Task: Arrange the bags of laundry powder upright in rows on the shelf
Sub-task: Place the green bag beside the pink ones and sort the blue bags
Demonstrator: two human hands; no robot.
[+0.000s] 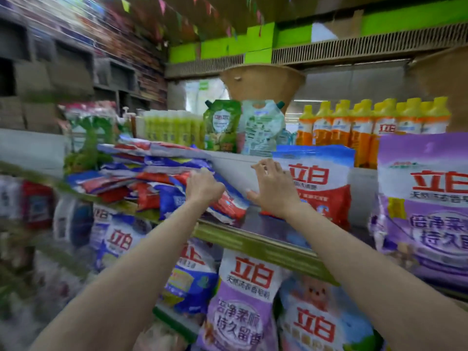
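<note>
Reaching into the shelf (pixel 253 239), the left hand (pixel 202 186) closes on a bag in the slumped pile (pixel 162 178) under it. The right hand (pixel 274 188), fingers spread and holding nothing, steadies the standing bag (pixel 321 181) just beyond it. These bags look soft and saggy, probably best gripped by the top corners.

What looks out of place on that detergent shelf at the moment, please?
The red-and-blue bags on the left of the shelf lie flat in a slumped pile instead of standing. One red-and-white bag already stands upright beside the right hand. The left hand rests on the pile's edge.
</note>
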